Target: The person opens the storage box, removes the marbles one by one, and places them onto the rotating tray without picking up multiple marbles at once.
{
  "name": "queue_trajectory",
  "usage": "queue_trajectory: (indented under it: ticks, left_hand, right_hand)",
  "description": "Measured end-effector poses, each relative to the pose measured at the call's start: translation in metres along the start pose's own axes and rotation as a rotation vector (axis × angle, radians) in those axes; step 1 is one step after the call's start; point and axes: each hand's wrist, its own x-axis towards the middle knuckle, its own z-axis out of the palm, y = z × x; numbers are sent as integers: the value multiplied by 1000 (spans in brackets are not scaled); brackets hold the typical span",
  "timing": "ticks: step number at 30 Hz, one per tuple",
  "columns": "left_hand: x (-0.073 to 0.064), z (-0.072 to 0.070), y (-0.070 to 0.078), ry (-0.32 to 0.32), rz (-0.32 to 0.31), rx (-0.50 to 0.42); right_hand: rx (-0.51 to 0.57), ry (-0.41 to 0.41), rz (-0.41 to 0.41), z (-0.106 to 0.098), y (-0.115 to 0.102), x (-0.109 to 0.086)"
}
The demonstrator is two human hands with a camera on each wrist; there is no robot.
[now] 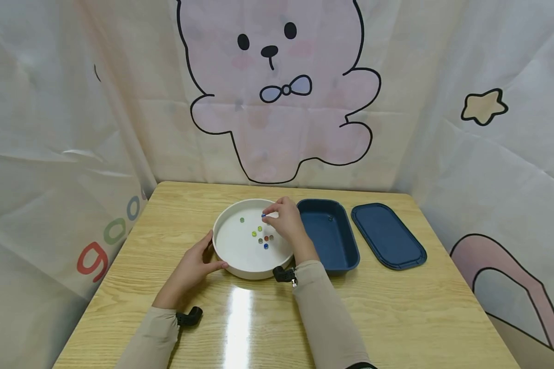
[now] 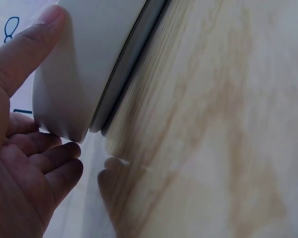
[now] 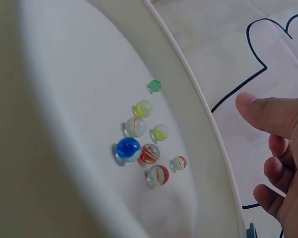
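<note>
A round white tray [image 1: 233, 251] with a raised rim stands on the table, several glass marbles [image 1: 260, 229] lying loose in its middle. My left hand [image 1: 191, 269] holds the tray's left side, thumb against the near wall and fingers round the edge; the left wrist view shows this thumb [image 2: 32, 44] on the outer wall. Above the tray's right part, my right hand [image 1: 286, 221] pinches a blue marble [image 1: 263, 216] between thumb and fingertips. In the right wrist view that marble is hidden; a different blue marble [image 3: 128, 149] lies among red-streaked, yellow and green ones.
Right of the tray is a deep navy box [image 1: 334, 251] with a small marble [image 1: 330, 218] inside, partly behind my right forearm. A flat navy lid [image 1: 388, 236] lies farther right on the wooden table [image 1: 420, 312]. A printed cloth hangs behind the table and at both sides.
</note>
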Motion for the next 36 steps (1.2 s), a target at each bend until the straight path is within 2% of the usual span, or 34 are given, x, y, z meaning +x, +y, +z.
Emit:
queue_trajectory:
  ticks: [8,15,29,36]
  left_hand:
    - [1,0,-2,3,1,-3]
    - [1,2,-2,-8,2,-6]
    - [0,0,2,-9,-22,-5]
    - [0,-1,2,-10,-22,4]
  right_hand:
    - [-21,-18,-18,8,-3,0]
    - [-46,-49,-1,5,-2,-3]
    - [56,100,-72,-34,5,-14]
    - [95,151,-59,-55,14,-18]
